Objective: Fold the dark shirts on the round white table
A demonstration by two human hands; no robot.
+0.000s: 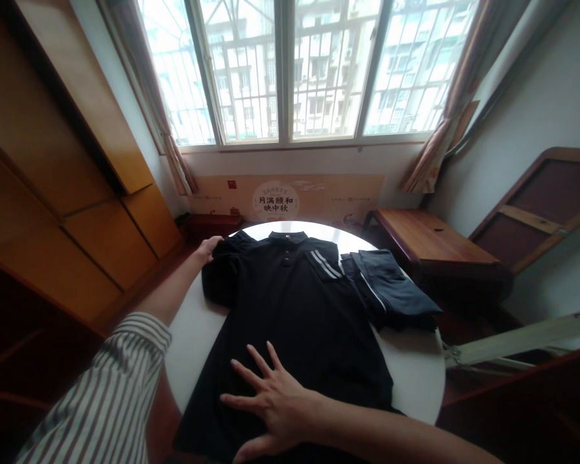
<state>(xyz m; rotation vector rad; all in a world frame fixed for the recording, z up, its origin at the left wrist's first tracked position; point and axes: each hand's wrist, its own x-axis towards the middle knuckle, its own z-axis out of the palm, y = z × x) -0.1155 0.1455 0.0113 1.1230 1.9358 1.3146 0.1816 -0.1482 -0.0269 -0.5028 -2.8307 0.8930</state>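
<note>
A black short-sleeved polo shirt [304,316] lies spread front up on a round white table [193,348], collar toward the window. White stripes cross the cuff of its sleeve on the right. My right hand [278,399] rests flat on the lower front of the shirt, fingers spread. At the far left, my left hand [209,249] grips the edge of the other sleeve; its fingertips are partly hidden by the cloth. Dark fabric lies beneath that sleeve, and I cannot tell whether it is a separate garment.
Folded dark clothes [391,283] with a white stripe lie on the table's right side. Beyond stands a wooden side table [435,235], with a wooden-framed panel [541,212] near the wall. Wooden cabinets [111,238] line the left, and a barred window [285,77] is ahead.
</note>
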